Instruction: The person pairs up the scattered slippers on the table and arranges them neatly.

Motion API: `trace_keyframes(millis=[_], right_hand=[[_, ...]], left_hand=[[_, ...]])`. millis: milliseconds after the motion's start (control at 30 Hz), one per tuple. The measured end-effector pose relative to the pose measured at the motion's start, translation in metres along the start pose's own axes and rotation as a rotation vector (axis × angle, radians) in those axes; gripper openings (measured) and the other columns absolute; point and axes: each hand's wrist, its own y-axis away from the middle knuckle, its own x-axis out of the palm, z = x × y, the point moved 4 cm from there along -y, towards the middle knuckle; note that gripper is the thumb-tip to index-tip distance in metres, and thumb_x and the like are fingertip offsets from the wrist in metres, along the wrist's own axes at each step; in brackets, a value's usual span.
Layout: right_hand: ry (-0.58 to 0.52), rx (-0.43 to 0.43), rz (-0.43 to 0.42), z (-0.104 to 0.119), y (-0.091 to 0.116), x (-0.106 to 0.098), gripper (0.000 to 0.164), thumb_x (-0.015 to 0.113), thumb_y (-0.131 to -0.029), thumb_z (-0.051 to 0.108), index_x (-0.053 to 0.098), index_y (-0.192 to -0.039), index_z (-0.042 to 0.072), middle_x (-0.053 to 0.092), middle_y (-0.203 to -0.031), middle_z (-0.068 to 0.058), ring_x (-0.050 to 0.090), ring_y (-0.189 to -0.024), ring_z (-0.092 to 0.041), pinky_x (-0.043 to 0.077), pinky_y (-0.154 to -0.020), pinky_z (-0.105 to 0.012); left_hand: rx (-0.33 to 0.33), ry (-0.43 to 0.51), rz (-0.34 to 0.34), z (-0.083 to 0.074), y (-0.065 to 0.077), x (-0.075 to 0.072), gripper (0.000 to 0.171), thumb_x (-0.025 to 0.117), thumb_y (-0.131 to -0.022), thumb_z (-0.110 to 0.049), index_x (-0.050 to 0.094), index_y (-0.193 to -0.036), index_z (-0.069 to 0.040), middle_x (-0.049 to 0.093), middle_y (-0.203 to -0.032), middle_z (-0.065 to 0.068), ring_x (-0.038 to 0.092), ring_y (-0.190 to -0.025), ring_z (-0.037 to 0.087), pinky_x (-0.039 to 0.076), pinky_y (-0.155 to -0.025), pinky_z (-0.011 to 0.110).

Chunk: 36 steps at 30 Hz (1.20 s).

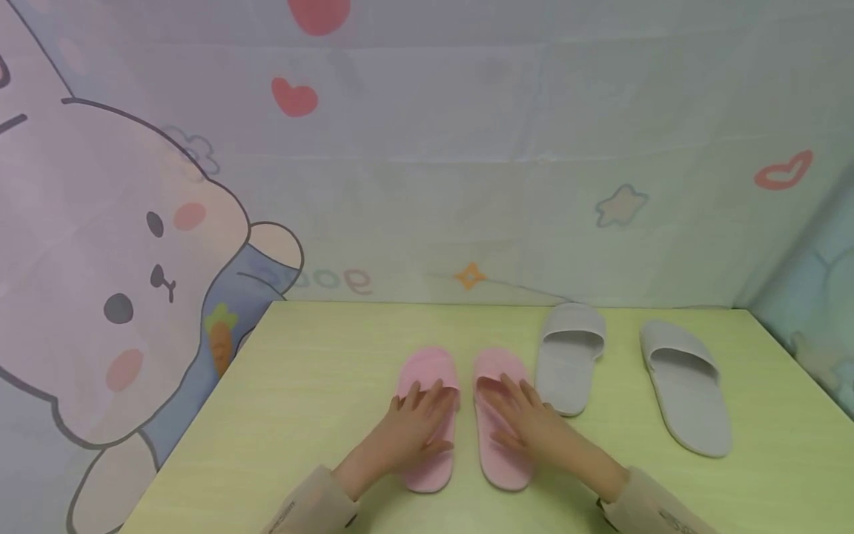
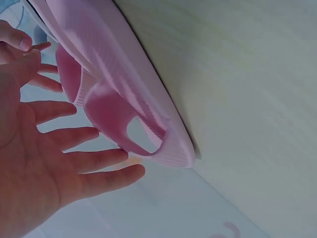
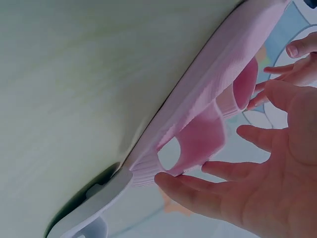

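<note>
Two pink open-toed slippers lie side by side on the table, toes pointing away from me: a left one (image 1: 428,365) and a right one (image 1: 502,362). Over the left slipper is my left hand (image 1: 408,432), fingers spread and fairly straight, fingertips near the edge of the strap. My right hand (image 1: 537,429) hovers likewise over the right slipper, partly covering its insole. In the left wrist view, the left palm (image 2: 44,163) faces a pink slipper (image 2: 109,54) with nothing gripped. The right wrist view shows the right-hand fingers (image 3: 190,196) extended beside the pink strap (image 3: 203,139).
To the right stand two grey slippers, a nearer-to-centre one (image 1: 565,378) close to the right pink slipper and another (image 1: 690,404) angled outward near the table's right side. The yellow-green table (image 1: 313,371) meets a printed cloth backdrop (image 1: 427,185) behind.
</note>
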Motion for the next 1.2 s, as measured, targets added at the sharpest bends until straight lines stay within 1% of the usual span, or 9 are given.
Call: trace_keyframes(millis=[133, 200, 300, 367, 467, 667, 900, 1067, 1200], right_hand=[[0.008, -0.052, 0.013, 0.005, 0.01, 0.0, 0.049, 0.057, -0.085, 0.025, 0.044, -0.13, 0.01, 0.035, -0.134, -0.031, 0.036, -0.115, -0.055, 0.043, -0.078, -0.063], [-0.03, -0.045, 0.061, 0.007, 0.015, 0.001, 0.048, 0.054, -0.086, 0.026, 0.044, -0.131, 0.011, 0.034, -0.135, -0.031, 0.032, -0.118, -0.056, 0.039, -0.081, -0.066], [-0.098, -0.005, 0.153, 0.01, 0.023, 0.003, 0.049, 0.051, -0.088, 0.03, 0.041, -0.133, 0.012, 0.03, -0.138, -0.029, 0.028, -0.121, -0.056, 0.038, -0.078, -0.069], [-0.116, 0.002, 0.186, 0.013, 0.027, 0.003, 0.051, 0.051, -0.087, 0.033, 0.042, -0.133, 0.012, 0.028, -0.139, -0.028, 0.027, -0.121, -0.056, 0.038, -0.078, -0.069], [-0.089, -0.02, 0.191, 0.018, 0.031, 0.002, 0.052, 0.051, -0.087, 0.038, 0.043, -0.132, 0.012, 0.03, -0.139, -0.027, 0.031, -0.12, -0.054, 0.04, -0.079, -0.066], [0.056, -0.111, 0.17, 0.026, 0.037, 0.007, 0.053, 0.047, -0.088, 0.044, 0.046, -0.129, 0.012, 0.038, -0.136, -0.023, 0.039, -0.119, -0.048, 0.048, -0.077, -0.054], [0.118, -0.152, 0.164, 0.028, 0.041, 0.009, 0.052, 0.05, -0.087, 0.039, 0.046, -0.13, 0.01, 0.042, -0.135, -0.02, 0.041, -0.119, -0.044, 0.046, -0.084, -0.049], [0.097, -0.159, 0.177, 0.026, 0.041, 0.009, 0.052, 0.052, -0.086, 0.036, 0.044, -0.131, 0.012, 0.043, -0.134, -0.02, 0.042, -0.118, -0.043, 0.044, -0.089, -0.049], [0.1, -0.186, 0.156, 0.025, 0.04, 0.01, 0.05, 0.053, -0.085, 0.035, 0.045, -0.13, 0.015, 0.046, -0.13, -0.021, 0.046, -0.114, -0.044, 0.044, -0.089, -0.049]], left_hand=[[0.035, -0.061, 0.0, -0.007, 0.01, -0.002, 0.07, 0.051, -0.084, -0.049, 0.028, -0.139, -0.012, 0.035, -0.14, 0.014, 0.04, -0.119, 0.044, 0.044, -0.086, 0.055], [0.042, -0.06, 0.029, -0.01, 0.014, -0.001, 0.071, 0.052, -0.083, -0.049, 0.029, -0.139, -0.012, 0.034, -0.141, 0.014, 0.039, -0.121, 0.044, 0.043, -0.087, 0.056], [0.03, -0.04, 0.087, -0.013, 0.021, 0.001, 0.069, 0.052, -0.082, -0.05, 0.032, -0.138, -0.013, 0.033, -0.142, 0.014, 0.036, -0.124, 0.044, 0.041, -0.089, 0.057], [0.03, -0.055, 0.101, -0.015, 0.025, 0.002, 0.068, 0.051, -0.082, -0.051, 0.035, -0.136, -0.014, 0.034, -0.142, 0.013, 0.035, -0.125, 0.044, 0.041, -0.089, 0.057], [0.048, -0.116, 0.094, -0.018, 0.03, 0.003, 0.067, 0.048, -0.082, -0.055, 0.038, -0.135, -0.015, 0.036, -0.141, 0.011, 0.037, -0.124, 0.042, 0.043, -0.088, 0.055], [0.104, -0.22, 0.075, -0.023, 0.04, 0.005, 0.065, 0.042, -0.083, -0.057, 0.041, -0.133, -0.017, 0.041, -0.138, 0.009, 0.041, -0.122, 0.04, 0.045, -0.088, 0.052], [0.093, -0.216, 0.097, -0.022, 0.045, 0.006, 0.06, 0.045, -0.084, -0.053, 0.043, -0.132, -0.018, 0.043, -0.137, 0.007, 0.042, -0.122, 0.039, 0.043, -0.09, 0.053], [0.1, -0.21, 0.114, -0.021, 0.046, 0.008, 0.057, 0.046, -0.085, -0.049, 0.043, -0.132, -0.017, 0.044, -0.137, 0.006, 0.045, -0.119, 0.038, 0.044, -0.089, 0.053], [0.106, -0.188, 0.119, -0.02, 0.046, 0.009, 0.056, 0.045, -0.086, -0.048, 0.043, -0.132, -0.016, 0.043, -0.137, 0.007, 0.047, -0.118, 0.037, 0.046, -0.088, 0.051]])
